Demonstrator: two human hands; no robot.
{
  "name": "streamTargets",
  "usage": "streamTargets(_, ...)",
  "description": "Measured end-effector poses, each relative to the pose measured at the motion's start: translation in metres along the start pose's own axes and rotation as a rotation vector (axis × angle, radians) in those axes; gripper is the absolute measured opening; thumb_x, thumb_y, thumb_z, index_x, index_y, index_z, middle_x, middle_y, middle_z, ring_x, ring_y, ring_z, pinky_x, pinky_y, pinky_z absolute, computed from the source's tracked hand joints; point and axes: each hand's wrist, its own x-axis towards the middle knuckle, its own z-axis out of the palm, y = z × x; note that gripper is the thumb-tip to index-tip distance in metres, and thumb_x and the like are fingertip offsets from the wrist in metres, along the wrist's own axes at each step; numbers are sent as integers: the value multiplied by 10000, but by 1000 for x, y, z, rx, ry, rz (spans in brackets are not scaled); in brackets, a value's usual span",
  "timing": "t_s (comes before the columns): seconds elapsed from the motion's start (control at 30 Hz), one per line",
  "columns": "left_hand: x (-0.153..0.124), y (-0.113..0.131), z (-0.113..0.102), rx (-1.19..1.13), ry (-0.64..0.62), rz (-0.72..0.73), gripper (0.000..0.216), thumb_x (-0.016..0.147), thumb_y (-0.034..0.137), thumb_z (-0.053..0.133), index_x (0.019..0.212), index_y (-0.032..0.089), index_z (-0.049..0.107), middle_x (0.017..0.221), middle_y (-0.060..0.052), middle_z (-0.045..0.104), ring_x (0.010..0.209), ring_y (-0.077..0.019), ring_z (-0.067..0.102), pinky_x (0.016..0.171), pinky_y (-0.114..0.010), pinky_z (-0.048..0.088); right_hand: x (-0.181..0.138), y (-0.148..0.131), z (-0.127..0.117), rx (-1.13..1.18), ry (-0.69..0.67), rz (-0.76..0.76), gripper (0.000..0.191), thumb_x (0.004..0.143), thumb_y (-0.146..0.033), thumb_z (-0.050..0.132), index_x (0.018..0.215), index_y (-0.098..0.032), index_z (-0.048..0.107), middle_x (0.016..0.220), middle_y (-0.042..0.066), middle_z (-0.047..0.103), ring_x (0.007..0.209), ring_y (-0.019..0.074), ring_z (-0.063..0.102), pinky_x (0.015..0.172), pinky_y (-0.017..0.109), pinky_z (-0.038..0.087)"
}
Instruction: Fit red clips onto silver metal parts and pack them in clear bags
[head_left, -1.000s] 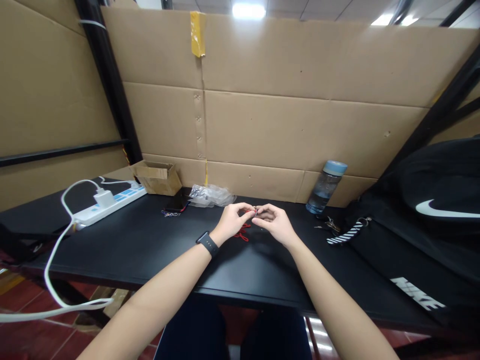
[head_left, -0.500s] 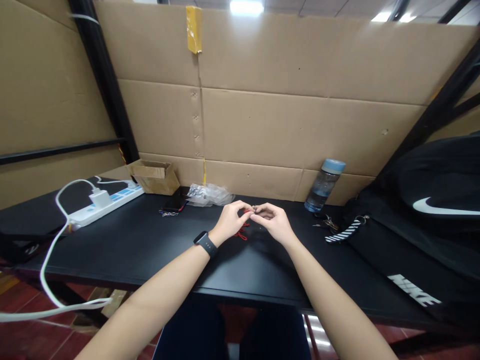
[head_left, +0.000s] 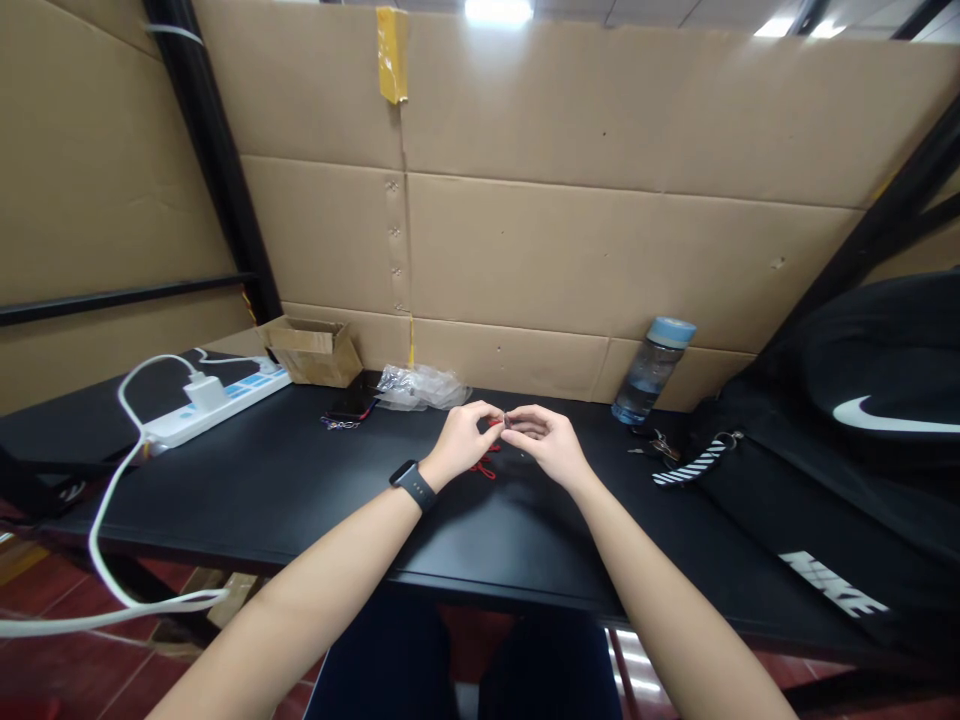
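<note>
Over the middle of the black table my left hand (head_left: 466, 440) is closed in a pinch, a dark watch on its wrist. Red cord (head_left: 486, 470) shows between its fingers and dangles in loops below them. My right hand (head_left: 551, 447) meets it from the other side, thumb and forefinger pinched at the same spot. Between the fingertips of both hands is a tiny dark, thin piece (head_left: 505, 418), too small to name. The fingers hide most of it and part of the cord.
Left: a white power strip (head_left: 217, 408) with cables, an open cardboard box (head_left: 319, 355), a phone (head_left: 349, 405) and clear plastic bags (head_left: 421, 388). Right: a water bottle (head_left: 652, 375), keys (head_left: 661, 448) and a black backpack (head_left: 810, 500). A cardboard wall (head_left: 525, 260) stands behind.
The view has shifted slightly. Both hands stay pinched together at the same place, with only a small shift of the fingertips and the tiny piece.
</note>
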Motion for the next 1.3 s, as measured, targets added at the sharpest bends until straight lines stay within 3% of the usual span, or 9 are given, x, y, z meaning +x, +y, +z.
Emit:
streamTargets(0.17,0,-3,2,-70,13,-74,84,851,218,654,867,183,729,890,-29,752,830,-183,689,793,-278,516,0,-1,0,43,34,-1,346,654,-405,858,880,-193,703,1038,87,766,897,262,746,871,407,599)
streamTargets(0.37,0,-1,1,-74,9,-70,118,861,289,676,869,191,740,895,-32,761,836,-192,697,817,-297,521,0,-3,-8,-134,53,-58,247,818,-424,709,929,-218,787,1053,82,771,1012,295,721,961,456,555)
streamTargets(0.6,0,3,-3,2,-12,-5,88,861,279,693,860,217,756,922,-26,764,884,-196,696,849,-307,506,-1,1,-7,-236,53,-78,179,800,-377,712,868,-231,789,980,72,782,937,290,738,893,448,585)
streamTargets(0.83,1,5,-4,21,-44,7,78,851,269,704,849,231,772,915,-23,772,883,-197,702,860,-310,504,-1,-2,-8,-369,44,-191,161,821,-341,661,771,-212,743,1033,91,724,897,239,704,692,329,581)
streamTargets(1.1,3,4,-9,-48,-44,24,89,847,294,710,842,244,784,900,-22,775,854,-193,712,856,-307,522,-1,1,-10,-260,-9,-109,201,842,-391,669,820,-212,758,1136,91,670,966,231,670,795,343,562)
streamTargets(1.3,3,4,-9,-39,-67,49,88,845,288,711,833,248,789,886,-20,777,846,-190,713,853,-308,523,1,5,-9,-286,-33,-122,205,855,-392,642,795,-208,709,1132,91,613,959,221,648,780,329,562)
